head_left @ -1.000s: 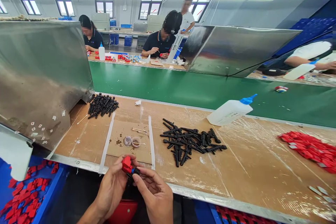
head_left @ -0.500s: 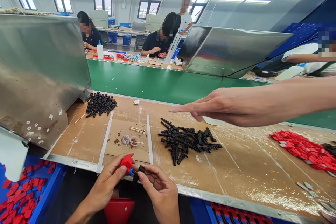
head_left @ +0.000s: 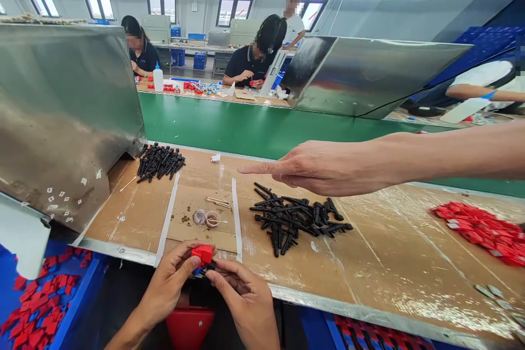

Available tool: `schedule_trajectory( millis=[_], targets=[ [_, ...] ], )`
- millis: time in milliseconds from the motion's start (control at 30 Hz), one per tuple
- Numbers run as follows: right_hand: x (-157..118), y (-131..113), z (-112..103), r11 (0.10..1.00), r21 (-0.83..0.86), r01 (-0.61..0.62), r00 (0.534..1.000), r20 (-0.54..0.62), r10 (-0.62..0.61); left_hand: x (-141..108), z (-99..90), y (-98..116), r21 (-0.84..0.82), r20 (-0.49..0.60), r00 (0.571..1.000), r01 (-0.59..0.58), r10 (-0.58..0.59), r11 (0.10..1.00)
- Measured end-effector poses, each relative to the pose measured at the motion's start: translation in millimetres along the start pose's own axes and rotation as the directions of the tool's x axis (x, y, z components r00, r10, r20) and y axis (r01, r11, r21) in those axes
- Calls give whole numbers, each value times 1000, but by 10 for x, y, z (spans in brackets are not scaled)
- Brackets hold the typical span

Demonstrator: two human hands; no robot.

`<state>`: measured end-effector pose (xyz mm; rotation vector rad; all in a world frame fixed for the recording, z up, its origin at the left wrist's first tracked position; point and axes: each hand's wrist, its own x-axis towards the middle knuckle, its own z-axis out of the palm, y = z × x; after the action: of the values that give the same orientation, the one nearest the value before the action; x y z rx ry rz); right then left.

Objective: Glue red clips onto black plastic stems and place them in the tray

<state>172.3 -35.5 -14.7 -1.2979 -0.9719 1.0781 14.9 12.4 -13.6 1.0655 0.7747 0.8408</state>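
Close to the bench's front edge, my left hand is closed round a small red block-shaped plastic part with a bit of blue under it. My right hand pinches a black plastic piece right against the red part; fingers partly hide where the two meet. Beyond my hands, two small round dishes stand on a cardboard sheet, one with a cotton swab across it. More swabs lie behind them. A pile of black stick-like parts lies to the right of the sheet.
Another person's hand reaches in from the right, index finger pointing left over the bench. Black parts lie back left, red parts far right. A blue bin holds red pieces. Metal panels and a green belt border the bench.
The other person's pointing hand has moved left. My hands have brought the black piece closer under the red part, which has turned. The view has shifted slightly.
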Motion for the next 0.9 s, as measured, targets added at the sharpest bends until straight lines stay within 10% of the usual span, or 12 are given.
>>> schedule_trajectory(
  millis=[233, 567, 767, 900],
  targets=[
    [16, 34, 65, 989, 112, -97, 994, 67, 90, 6, -70, 63, -136, 135, 990, 65, -47, 989],
    [-34, 120, -78, 881, -332, 336, 941, 147, -304, -121, -112, 258, -252, 372, 924, 192, -89, 948],
    [-93, 49, -99, 857, -311, 410, 887, 356, -295, -178, -63, 305, -176, 458, 881, 220, -118, 959],
    [-104, 81, -68, 785, -364, 501, 858, 327, -396, -236, -81, 313, 184, 327, 936, 71, -129, 980]
  ],
)
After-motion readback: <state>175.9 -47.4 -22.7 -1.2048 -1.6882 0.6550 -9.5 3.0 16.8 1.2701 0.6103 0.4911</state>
